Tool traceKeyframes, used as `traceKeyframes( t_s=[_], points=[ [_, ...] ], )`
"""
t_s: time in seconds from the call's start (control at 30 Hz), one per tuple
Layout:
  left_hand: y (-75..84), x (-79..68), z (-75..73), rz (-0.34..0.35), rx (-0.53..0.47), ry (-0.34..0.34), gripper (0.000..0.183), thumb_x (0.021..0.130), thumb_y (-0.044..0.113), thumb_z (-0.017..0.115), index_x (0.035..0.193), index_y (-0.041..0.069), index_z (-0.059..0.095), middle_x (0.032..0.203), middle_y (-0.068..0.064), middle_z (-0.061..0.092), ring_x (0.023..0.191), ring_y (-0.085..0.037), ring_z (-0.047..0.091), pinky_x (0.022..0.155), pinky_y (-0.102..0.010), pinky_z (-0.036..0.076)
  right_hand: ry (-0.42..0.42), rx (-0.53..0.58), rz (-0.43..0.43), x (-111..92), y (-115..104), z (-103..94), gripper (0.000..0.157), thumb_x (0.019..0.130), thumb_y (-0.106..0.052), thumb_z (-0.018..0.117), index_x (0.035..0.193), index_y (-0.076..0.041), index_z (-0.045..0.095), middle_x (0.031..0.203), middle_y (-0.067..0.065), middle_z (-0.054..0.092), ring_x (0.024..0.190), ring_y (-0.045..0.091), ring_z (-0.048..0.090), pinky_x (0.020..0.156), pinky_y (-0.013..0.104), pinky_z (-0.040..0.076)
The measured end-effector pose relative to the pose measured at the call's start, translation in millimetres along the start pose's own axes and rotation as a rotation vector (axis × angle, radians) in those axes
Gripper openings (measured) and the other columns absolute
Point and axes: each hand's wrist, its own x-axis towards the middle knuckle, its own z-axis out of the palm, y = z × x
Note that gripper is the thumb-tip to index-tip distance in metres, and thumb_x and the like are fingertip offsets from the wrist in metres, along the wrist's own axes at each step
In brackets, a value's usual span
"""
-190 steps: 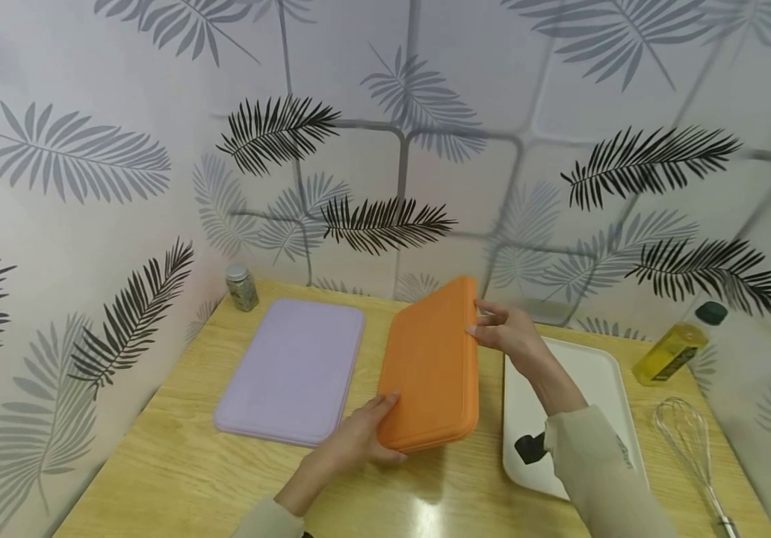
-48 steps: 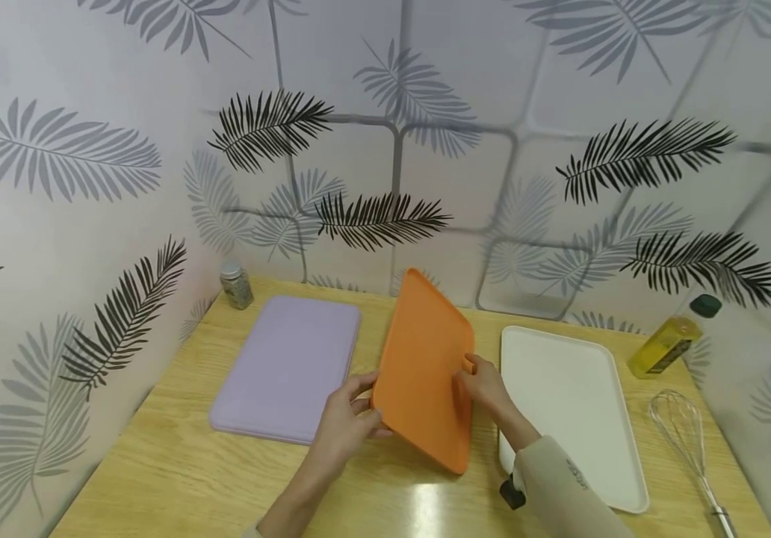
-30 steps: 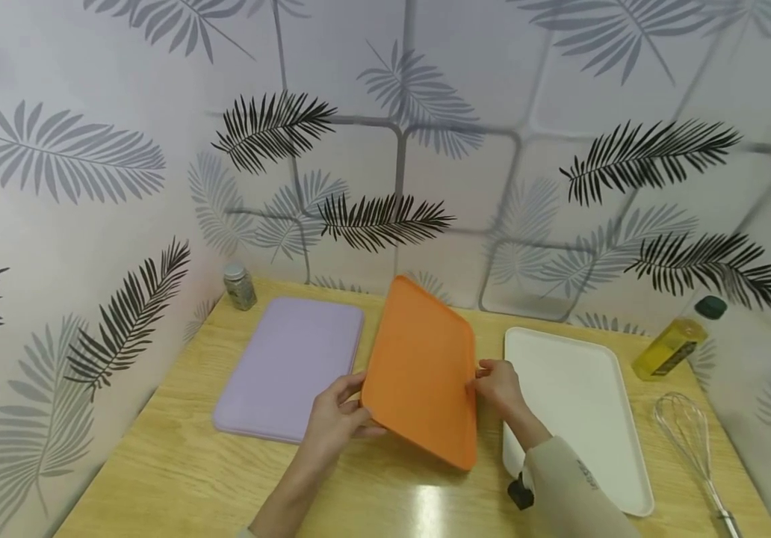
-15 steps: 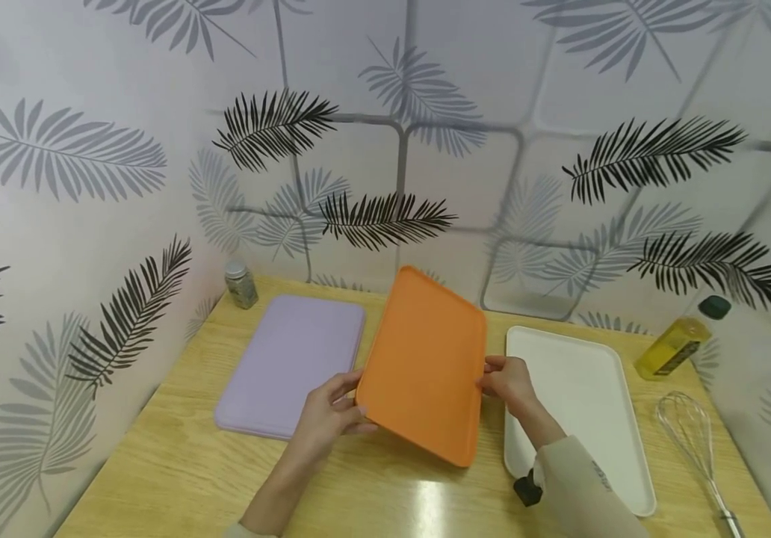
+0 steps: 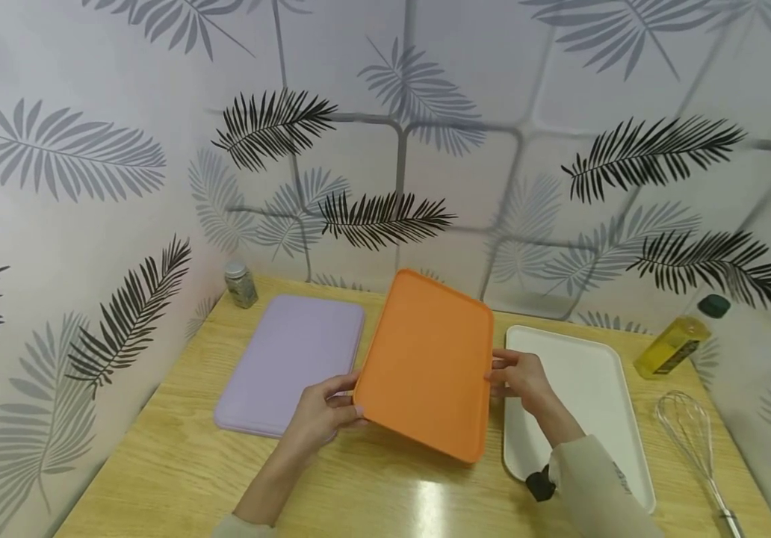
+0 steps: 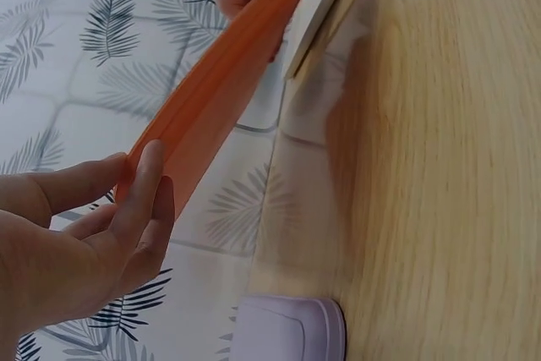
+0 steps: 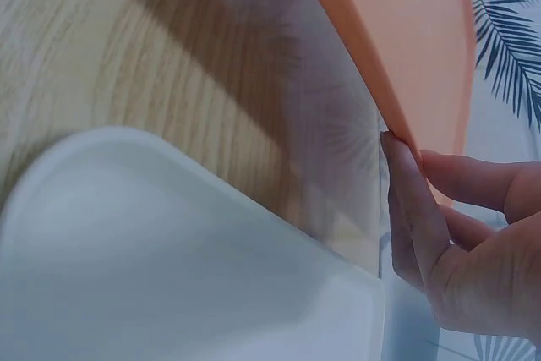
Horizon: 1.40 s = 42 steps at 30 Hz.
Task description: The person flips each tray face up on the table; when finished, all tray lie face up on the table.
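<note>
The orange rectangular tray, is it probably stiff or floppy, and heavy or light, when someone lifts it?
The orange rectangular plastic-looking tray is probably stiff: it shows no clear sag between the left hand and the right hand. It seems light, with only its thin edges pinched.

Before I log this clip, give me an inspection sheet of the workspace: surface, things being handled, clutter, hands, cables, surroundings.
Surface: wood-grain table, with a bright reflection near the front.
Things handled: orange tray, held tilted above the table.
Clutter: lilac tray lying left; white tray lying right; small jar at back left; bottle of yellow liquid and whisk at far right.
Hands: left hand pinches the orange tray's left edge near its lower corner; right hand holds its right edge.
Cables: nothing seen.
Surroundings: pale walls with grey and black leaf patterns.
</note>
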Motion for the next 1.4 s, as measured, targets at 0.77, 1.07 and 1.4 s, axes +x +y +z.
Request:
traceKeyframes(
  t_s=[0.77, 1.07, 1.4],
  points=[
    [-28.7, 5.0, -3.2, -0.077, 0.036, 0.091, 0.048, 0.085, -0.013, 0.059, 0.131, -0.017, 0.046, 0.128, -0.033, 0.051, 0.075, -0.026, 0.068, 0.082, -0.045, 0.055, 0.002, -0.055, -0.057, 8.5, -10.2, -9.5, 0.056, 0.081, 0.014, 0.060, 0.134, 0.017, 0.043, 0.096, 0.016, 0.057, 0.068, 0.012, 0.063, 0.067, 0.045, 0.059],
    [-40.0, 8.5, 0.9, -0.092, 0.037, 0.155, 0.046, 0.084, -0.015, 0.059, 0.129, -0.017, 0.048, 0.122, -0.032, 0.053, 0.074, -0.023, 0.069, 0.079, -0.045, 0.056, -0.015, -0.084, -0.062, 14.3, -12.1, -10.0, 0.054, 0.083, 0.013, 0.060, 0.134, 0.017, 0.043, 0.101, 0.019, 0.056, 0.071, 0.013, 0.064, 0.072, 0.050, 0.057],
    [-47.0, 11.9, 1.8, -0.115, 0.124, 0.161, 0.045, 0.084, -0.015, 0.059, 0.127, -0.019, 0.049, 0.102, -0.029, 0.063, 0.075, -0.024, 0.068, 0.076, -0.045, 0.057, -0.042, -0.089, -0.033, 23.3, -5.0, -8.8, 0.053, 0.084, 0.009, 0.061, 0.134, 0.015, 0.044, 0.102, 0.020, 0.056, 0.073, 0.014, 0.064, 0.070, 0.044, 0.059]
  ],
)
